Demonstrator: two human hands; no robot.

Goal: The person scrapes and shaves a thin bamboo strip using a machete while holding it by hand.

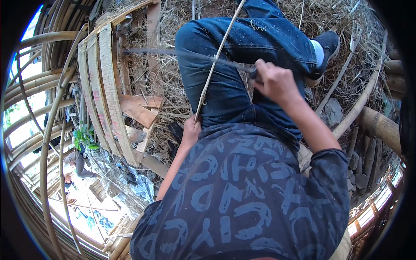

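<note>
My left hand [190, 131] is closed round the near end of a long thin bamboo strip [209, 80], at my left hip. The strip slants away over my jeans [199, 45] to the far edge of the view. My right hand [277, 82] is wrapped round the dark handle of a long-bladed knife [169, 51]. Its blade, smeared by motion, points left and crosses the strip over my thighs; whether the edge touches it I cannot tell. Small curled shavings [258, 27] lie on the jeans.
Wooden slats [104, 86] stand at my left beside broken board pieces [141, 110]. Straw and shavings [167, 86] cover the ground. Thick bamboo poles [381, 125] lie at the right. At the far left are a bamboo framework [47, 130] and another person [80, 164].
</note>
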